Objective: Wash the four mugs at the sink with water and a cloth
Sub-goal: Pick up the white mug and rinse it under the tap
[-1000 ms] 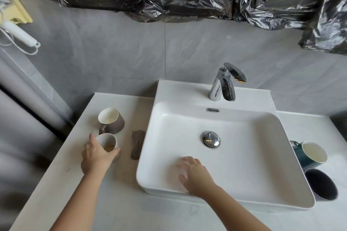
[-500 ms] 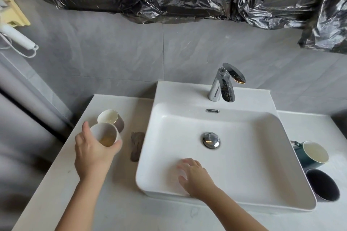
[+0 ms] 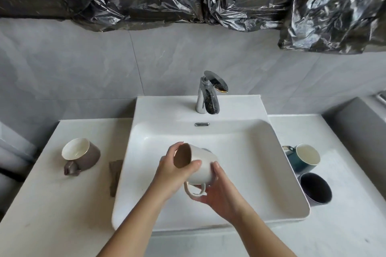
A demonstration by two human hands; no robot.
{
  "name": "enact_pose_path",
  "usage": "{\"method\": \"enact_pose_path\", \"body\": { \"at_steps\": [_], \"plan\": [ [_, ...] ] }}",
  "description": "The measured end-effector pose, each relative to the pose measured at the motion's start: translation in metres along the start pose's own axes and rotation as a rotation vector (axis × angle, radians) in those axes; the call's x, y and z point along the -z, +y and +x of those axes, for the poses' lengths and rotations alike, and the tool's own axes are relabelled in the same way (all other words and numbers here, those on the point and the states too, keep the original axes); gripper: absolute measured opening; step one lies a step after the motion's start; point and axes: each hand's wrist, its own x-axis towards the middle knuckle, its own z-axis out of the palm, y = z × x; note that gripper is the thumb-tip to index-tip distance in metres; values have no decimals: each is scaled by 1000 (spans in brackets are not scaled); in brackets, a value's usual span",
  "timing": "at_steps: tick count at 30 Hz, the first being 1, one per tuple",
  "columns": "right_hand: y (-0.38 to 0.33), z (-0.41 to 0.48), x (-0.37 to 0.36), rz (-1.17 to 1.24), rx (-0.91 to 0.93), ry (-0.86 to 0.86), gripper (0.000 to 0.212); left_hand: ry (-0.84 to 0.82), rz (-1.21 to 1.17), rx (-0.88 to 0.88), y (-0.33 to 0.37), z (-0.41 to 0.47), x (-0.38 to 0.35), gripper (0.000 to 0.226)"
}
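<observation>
Moved: white mug (image 3: 200, 168), off the left counter (image 3: 52, 204), now on its side over the sink (image 3: 250, 162), handle down. Left grip (image 3: 171, 173) curled round the rim; right grip (image 3: 217, 192), off the basin wall, clasping body and handle. Tap (image 3: 208, 94) not running; cloth (image 3: 114, 175) untouched. Washing seemingly not begun.

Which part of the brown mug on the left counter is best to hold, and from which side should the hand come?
Take the brown mug by its handle, coming from the near side: the handle sticks out toward the person, and the cloth lies apart on its right.
</observation>
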Motion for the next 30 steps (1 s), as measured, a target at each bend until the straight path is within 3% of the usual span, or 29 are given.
{"method": "enact_pose_path", "body": {
  "at_steps": [2, 5, 11, 15, 22, 24, 28, 30],
  "plan": [
    [-6, -2, 18, -33, 39, 40, 59, -86, 50, -9, 4, 7, -16, 75],
    [-20, -4, 40, -119, 99, 161, 55, -218, 203, -50, 4, 19, -24, 69],
    [-39, -1, 53, -502, 207, 264, 67, -228, 813, -178, -10, 44, -26, 89],
    [-46, 9, 57, -756, 302, 270, 71, -204, 893, -240, -13, 51, -29, 96],
    [-58, 5, 59, -1044, 353, 290, 69, -198, 849, -277, -27, 52, -30, 82],
    [-57, 6, 62, -962, 317, 289, 68, -193, 835, -288, -25, 53, -29, 79],
    [-59, 6, 63, -410, 139, 302, 59, -97, 571, -323, -6, 56, -19, 78],
    [-62, 10, 62, -144, 50, 312, 43, 53, 316, -428, 10, 61, -15, 52]
  ]
}}
